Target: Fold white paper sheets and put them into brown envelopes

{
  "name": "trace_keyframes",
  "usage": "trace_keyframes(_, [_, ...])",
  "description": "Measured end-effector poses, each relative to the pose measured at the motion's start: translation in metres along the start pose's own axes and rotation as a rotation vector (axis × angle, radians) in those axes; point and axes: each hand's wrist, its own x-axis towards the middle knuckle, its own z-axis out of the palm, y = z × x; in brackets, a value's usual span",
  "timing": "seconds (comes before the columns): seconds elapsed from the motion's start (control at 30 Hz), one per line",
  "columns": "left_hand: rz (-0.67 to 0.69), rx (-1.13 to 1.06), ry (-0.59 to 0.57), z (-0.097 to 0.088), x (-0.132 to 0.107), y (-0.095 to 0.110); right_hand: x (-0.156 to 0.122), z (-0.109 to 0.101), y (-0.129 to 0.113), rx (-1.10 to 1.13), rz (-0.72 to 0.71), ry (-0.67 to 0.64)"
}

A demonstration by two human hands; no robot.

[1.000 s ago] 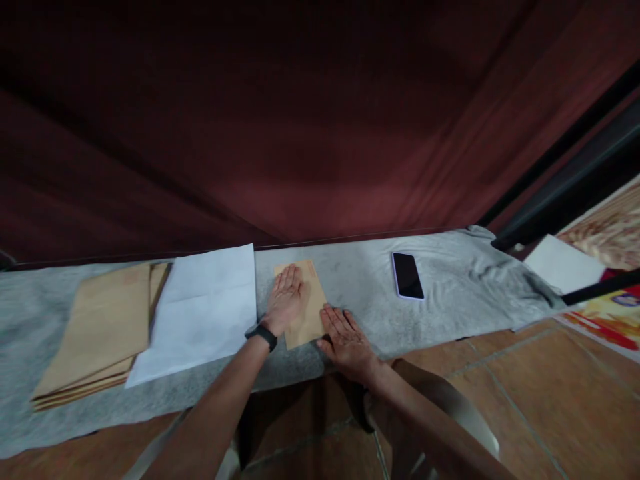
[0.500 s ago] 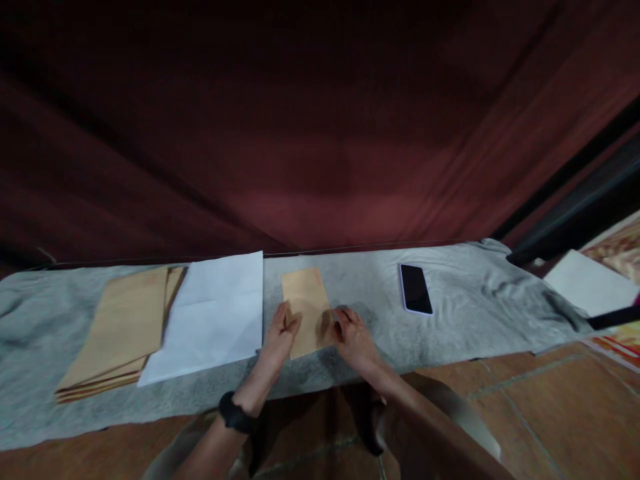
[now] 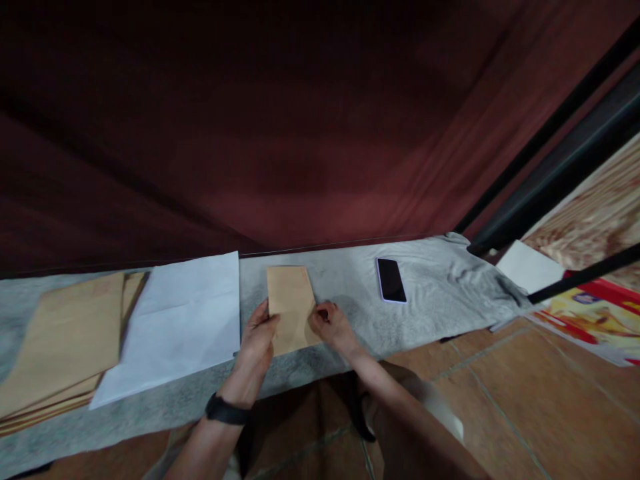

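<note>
Envelope (image 3: 290, 297), small and brown, lies on grey cloth (image 3: 345, 280) between white paper (image 3: 187, 313) and a phone (image 3: 391, 280); its inside is hidden. The left hand (image 3: 259, 337) grips its left edge, thumb on top; the right hand (image 3: 334, 325) pinches its right edge.

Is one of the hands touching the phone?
No, the left hand and right hand are at the small brown paper, apart from the phone.

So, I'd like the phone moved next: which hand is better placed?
Probably the right hand: it is at the right edge of the small brown envelope, nearer the phone. The left hand is at the opposite edge.
</note>
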Motion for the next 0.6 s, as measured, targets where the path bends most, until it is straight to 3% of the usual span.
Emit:
trace_keyframes(0.17, [0.053, -0.011, -0.107, 0.013, 0.0, 0.002, 0.0, -0.013, 0.004, 0.292, 0.11, -0.04])
trace_keyframes(0.27, [0.084, 0.042, -0.173, 0.023, 0.004, -0.002, 0.012, -0.027, 0.01, 0.37, 0.117, 0.037])
trace_keyframes(0.43, [0.089, 0.165, -0.203, 0.028, 0.012, -0.009, 0.041, -0.061, 0.029, 0.317, 0.141, 0.231])
trace_keyframes(0.6, [0.052, 0.254, -0.229, 0.019, 0.015, -0.005, 0.048, -0.09, 0.053, 0.159, 0.131, 0.333])
